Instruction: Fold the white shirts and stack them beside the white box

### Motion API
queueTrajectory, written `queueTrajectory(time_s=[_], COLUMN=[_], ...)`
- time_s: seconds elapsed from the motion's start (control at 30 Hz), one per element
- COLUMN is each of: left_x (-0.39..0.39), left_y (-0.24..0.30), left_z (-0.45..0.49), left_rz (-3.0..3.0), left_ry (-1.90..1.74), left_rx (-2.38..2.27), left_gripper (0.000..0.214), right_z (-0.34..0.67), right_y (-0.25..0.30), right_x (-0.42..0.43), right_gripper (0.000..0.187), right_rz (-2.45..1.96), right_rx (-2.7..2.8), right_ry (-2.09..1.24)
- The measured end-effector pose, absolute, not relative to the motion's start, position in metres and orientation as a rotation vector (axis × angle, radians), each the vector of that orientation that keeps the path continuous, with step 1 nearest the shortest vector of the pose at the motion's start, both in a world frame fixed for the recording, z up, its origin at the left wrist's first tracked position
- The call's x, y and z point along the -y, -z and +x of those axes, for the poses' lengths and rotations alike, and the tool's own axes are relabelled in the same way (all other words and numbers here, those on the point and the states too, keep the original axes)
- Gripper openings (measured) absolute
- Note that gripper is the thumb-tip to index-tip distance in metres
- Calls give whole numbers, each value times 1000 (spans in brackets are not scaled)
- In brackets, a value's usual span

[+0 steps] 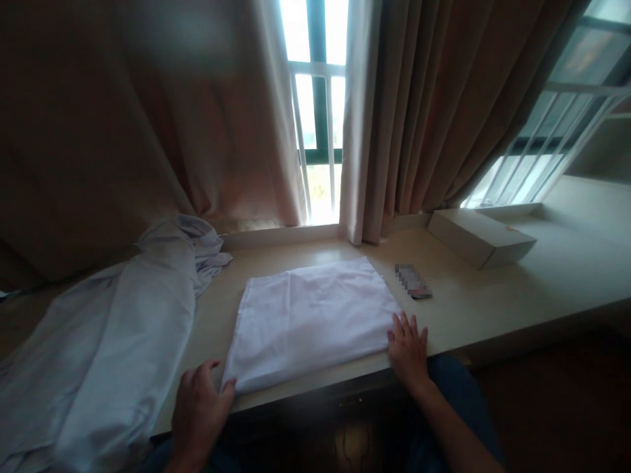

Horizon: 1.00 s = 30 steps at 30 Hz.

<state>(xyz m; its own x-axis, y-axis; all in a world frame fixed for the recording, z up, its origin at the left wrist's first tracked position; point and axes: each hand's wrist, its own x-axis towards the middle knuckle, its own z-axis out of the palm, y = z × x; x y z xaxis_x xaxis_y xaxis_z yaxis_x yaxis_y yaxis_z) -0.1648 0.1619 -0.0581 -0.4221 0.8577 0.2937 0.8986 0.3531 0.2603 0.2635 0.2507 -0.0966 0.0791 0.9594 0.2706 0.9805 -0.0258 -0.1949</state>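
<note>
Two hands frame a folded white cloth [311, 320] lying flat mid-tabletop [493, 309]: left hand [200, 407] at its near left corner, right hand [408, 348] flat at its right edge, each grip apart, clamping nothing. Pressing evenly outward should keep edges square. No writing is legible on the box [480, 236].

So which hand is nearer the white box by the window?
Right. The right hand lies flat at the folded cloth's near right corner, below and left of the box. The left hand is at the cloth's near left corner, farther away.
</note>
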Motion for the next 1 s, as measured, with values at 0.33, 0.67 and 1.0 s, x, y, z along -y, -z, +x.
queueTrajectory(time_s=[0.33, 0.67, 1.0], left_x=[-235, -223, -223], left_y=[76, 104, 105], left_z=[-22, -55, -53], left_rz=[-2300, -2071, -2048], left_ry=[240, 228, 189], left_rx=[2196, 2347, 2330], left_gripper=[54, 74, 73], right_z=[122, 261, 287], right_y=[64, 90, 104], right_x=[-265, -290, -288], right_gripper=[52, 66, 67], right_rz=[-1455, -1832, -1984], right_rx=[2396, 2233, 2166], right_ry=[-347, -162, 0])
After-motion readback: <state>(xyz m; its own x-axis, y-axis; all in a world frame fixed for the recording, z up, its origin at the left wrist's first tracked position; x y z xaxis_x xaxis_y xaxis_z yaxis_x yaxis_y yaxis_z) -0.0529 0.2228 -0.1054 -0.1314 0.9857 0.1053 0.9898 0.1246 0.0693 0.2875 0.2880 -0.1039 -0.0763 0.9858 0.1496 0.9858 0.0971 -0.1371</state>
